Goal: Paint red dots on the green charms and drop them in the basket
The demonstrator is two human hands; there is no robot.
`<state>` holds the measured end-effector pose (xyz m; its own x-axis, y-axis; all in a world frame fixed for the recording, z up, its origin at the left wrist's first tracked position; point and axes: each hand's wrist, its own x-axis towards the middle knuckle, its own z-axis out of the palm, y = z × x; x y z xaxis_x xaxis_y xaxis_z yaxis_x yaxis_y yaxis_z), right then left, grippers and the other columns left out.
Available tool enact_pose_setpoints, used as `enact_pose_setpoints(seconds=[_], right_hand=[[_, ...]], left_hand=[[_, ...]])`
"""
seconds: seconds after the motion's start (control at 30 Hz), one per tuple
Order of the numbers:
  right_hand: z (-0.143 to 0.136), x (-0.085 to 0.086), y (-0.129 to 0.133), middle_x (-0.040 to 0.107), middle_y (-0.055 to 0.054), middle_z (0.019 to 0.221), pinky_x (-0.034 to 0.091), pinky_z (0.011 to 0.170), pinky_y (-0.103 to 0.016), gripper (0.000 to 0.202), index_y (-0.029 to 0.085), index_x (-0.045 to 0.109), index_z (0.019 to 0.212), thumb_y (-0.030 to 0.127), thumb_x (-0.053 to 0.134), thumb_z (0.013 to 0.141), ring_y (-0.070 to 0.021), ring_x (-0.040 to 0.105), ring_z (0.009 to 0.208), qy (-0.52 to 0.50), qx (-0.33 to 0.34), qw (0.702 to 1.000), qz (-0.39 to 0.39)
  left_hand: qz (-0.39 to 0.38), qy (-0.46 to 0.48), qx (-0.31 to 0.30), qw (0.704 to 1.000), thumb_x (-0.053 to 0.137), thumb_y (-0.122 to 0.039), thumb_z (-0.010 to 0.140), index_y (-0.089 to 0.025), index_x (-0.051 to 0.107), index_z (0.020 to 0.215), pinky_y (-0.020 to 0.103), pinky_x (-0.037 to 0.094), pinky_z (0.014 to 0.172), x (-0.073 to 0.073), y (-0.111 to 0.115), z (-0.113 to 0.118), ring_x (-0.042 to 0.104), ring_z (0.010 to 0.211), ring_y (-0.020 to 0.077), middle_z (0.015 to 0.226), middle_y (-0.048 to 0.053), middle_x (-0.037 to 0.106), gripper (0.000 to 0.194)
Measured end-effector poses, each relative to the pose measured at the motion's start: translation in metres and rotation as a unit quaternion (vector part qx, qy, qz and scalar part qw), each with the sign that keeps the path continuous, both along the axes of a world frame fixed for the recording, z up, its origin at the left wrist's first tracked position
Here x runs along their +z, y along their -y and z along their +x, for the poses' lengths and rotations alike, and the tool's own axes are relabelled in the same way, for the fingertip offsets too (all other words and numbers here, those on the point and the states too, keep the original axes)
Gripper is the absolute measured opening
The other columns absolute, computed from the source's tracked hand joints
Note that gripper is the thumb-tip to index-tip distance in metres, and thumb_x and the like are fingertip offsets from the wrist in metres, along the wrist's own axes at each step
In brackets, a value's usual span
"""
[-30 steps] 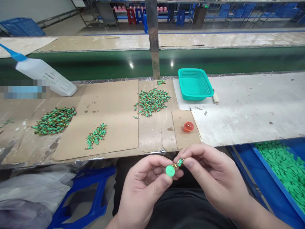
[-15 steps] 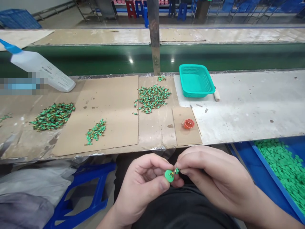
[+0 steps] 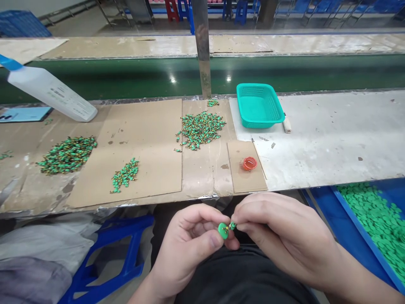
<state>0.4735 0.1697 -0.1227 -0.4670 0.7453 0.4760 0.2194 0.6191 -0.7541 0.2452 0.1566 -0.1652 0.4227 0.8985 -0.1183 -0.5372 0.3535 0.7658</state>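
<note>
Between thumb and fingers, my left hand (image 3: 191, 249) pinches a round green disc (image 3: 223, 230) just in front of the table edge. My right hand (image 3: 284, 236) pinches a small green and gold figure (image 3: 233, 226), which touches or nearly touches the disc's face. On the table lie a large pile of similar small green and gold pieces (image 3: 202, 128), another pile at the left (image 3: 68, 155) and a smaller one on cardboard (image 3: 125, 175). A small red cup (image 3: 249, 163) with liquid stands on a cardboard piece (image 3: 240, 181).
A turquoise basket (image 3: 260, 125) sits at the table's back, with a white-handled tool (image 3: 287, 124) beside it. A white bottle (image 3: 52, 90) leans at the left. A blue tray (image 3: 357, 221) of green discs is at the lower right, a blue stool (image 3: 126, 261) lower left.
The view has shifted slightly. The green disc is turned more edge-on in my left hand, and the figure in my right hand has tilted a little. Both hands keep their hold.
</note>
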Motion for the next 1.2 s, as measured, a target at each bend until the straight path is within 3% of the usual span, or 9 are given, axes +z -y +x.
enact_pose_setpoints(seconds=[0.43,0.83,1.03,1.2], right_hand=[[0.0018,-0.0010,0.0031,0.079,-0.003,0.102,0.061,0.086,-0.029,0.019,0.018,0.069,0.118,0.001,0.062,0.113,-0.0160,0.074,0.092,0.007,0.026,1.000,-0.002],[-0.0022,-0.0006,0.0022,0.080,-0.001,0.094,0.063,0.082,-0.028,0.015,0.022,0.068,0.116,0.011,0.060,0.118,-0.0161,0.075,0.084,0.009,-0.002,1.000,0.003],[-0.0026,-0.0020,0.0025,0.080,-0.002,0.096,0.062,0.086,-0.027,0.014,0.018,0.070,0.116,0.006,0.063,0.115,-0.0154,0.075,0.087,-0.004,0.000,1.000,0.015],[-0.0021,0.0018,0.0044,0.084,-0.002,0.102,0.064,0.086,-0.027,0.011,0.020,0.073,0.121,0.012,0.066,0.116,-0.0163,0.078,0.091,0.006,-0.010,1.000,-0.002]], left_hand=[[0.001,-0.017,0.011,1.000,0.095,-0.033,0.101,-0.025,0.095,0.112,0.019,0.071,0.083,-0.0002,0.0017,0.0028,0.089,0.083,0.0149,0.093,0.004,0.093,0.013],[0.002,-0.029,0.032,0.999,0.097,-0.030,0.099,-0.024,0.096,0.107,0.020,0.071,0.081,0.0001,0.0028,0.0043,0.088,0.081,0.0165,0.092,0.006,0.092,0.010],[0.012,-0.033,0.026,0.999,0.096,-0.032,0.100,-0.026,0.096,0.109,0.018,0.069,0.082,-0.0021,0.0034,0.0016,0.088,0.082,0.0150,0.092,0.006,0.092,0.011],[0.007,-0.039,0.025,0.999,0.094,-0.032,0.102,-0.026,0.095,0.110,0.019,0.070,0.083,-0.0027,0.0039,0.0026,0.087,0.083,0.0150,0.091,0.006,0.092,0.011]])
